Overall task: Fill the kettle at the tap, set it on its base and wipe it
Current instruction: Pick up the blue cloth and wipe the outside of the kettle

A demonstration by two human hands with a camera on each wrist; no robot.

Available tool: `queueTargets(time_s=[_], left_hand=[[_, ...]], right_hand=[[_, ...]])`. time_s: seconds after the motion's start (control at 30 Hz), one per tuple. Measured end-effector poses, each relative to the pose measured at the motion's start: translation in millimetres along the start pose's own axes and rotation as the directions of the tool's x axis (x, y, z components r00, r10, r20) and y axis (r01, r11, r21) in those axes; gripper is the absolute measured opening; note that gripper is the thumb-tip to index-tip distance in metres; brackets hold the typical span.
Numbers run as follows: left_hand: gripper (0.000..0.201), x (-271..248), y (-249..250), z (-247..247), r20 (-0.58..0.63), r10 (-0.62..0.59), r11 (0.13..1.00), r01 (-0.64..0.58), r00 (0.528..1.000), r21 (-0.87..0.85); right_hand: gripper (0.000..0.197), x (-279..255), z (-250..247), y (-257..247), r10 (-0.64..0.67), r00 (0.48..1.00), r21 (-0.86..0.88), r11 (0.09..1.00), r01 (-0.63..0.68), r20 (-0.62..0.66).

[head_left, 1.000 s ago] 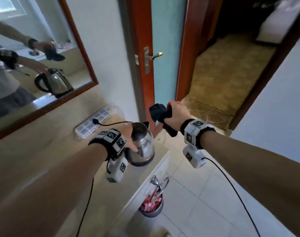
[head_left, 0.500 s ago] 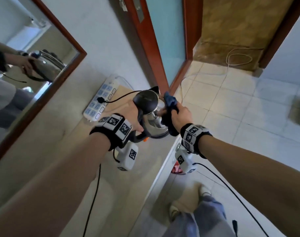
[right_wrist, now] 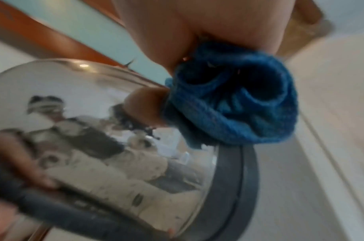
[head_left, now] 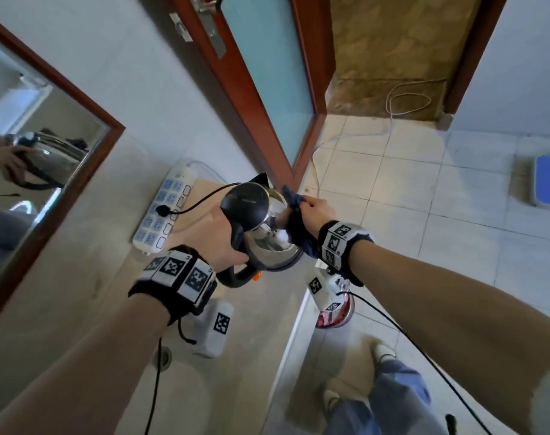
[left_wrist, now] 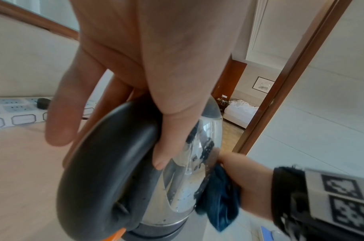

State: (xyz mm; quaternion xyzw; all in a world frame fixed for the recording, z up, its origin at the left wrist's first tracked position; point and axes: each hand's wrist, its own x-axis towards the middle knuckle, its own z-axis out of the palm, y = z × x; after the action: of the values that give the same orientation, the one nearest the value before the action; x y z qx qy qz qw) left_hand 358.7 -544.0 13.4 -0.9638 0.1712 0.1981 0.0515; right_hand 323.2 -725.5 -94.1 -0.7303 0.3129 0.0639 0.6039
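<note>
Here the left hand reaches forward from a bare forearm, its fingers and thumb curled round the black handle of the one steel kettle, which is over the counter near its edge; whether it rests there or is lifted cannot be told. The right hand comes in from the other side, fingers closed on a bunched blue cloth that presses against the kettle's shiny wall. Each wrist wears one band of black-and-white markers. One white power strip lies against the wall beside the kettle, with one black plug in it. One mirror hangs on the left.
</note>
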Motion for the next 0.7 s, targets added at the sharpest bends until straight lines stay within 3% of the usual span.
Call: queueTargets(time_s=[0.1, 0.17, 0.27, 0.33, 0.5, 0.53, 0.63, 0.7], left_hand=[[0.091, 4.0, -6.6, 4.9, -0.015, 0.007, 1.000, -0.007, 1.000, -0.015], [0.091, 8.2, -11.9, 10.8, -0.020, 0.014, 0.999, -0.015, 1.000, -0.034], [0.090, 8.9, -13.5, 11.9, -0.012, 0.024, 0.998, -0.025, 1.000, -0.064], [0.092, 8.1, -12.7, 12.2, -0.007, 0.032, 0.996, -0.032, 0.999, -0.080], [0.092, 9.3, -11.4, 12.7, -0.041, 0.062, 0.990, -0.067, 0.997, -0.126], [0.093, 8.8, -11.2, 12.4, -0.047, 0.069, 0.991, -0.074, 0.997, -0.110], [0.093, 4.5, -8.1, 8.2, -0.031, 0.050, 0.996, -0.053, 0.998, -0.077], [0.097, 6.6, -10.1, 8.6, -0.041, 0.056, 0.996, -0.058, 0.998, -0.061]], right_hand=[[0.036, 6.8, 1.0, -21.8, -0.142, 0.990, 0.180, 0.974, 0.138, 0.009], [0.034, 9.5, 0.4, -15.2, -0.146, 0.989, 0.253, 0.958, 0.136, 0.018], [0.035, 11.9, 1.2, 17.5, -0.007, 0.999, 0.055, 0.998, 0.005, 0.039], [0.036, 11.8, 1.2, 16.6, 0.016, 1.000, -0.042, 0.999, -0.014, 0.026], [0.041, -26.7, 6.2, -2.1, -0.191, 0.974, 0.136, 0.969, 0.206, -0.119], [0.042, -38.8, 13.7, 9.4, -0.173, 0.975, 0.184, 0.963, 0.197, -0.139], [0.040, -55.7, 33.9, 44.7, 0.100, 0.986, 0.291, 0.955, -0.057, -0.135], [0.037, -59.4, 37.5, 43.0, 0.179, 0.974, 0.345, 0.931, -0.123, -0.137]])
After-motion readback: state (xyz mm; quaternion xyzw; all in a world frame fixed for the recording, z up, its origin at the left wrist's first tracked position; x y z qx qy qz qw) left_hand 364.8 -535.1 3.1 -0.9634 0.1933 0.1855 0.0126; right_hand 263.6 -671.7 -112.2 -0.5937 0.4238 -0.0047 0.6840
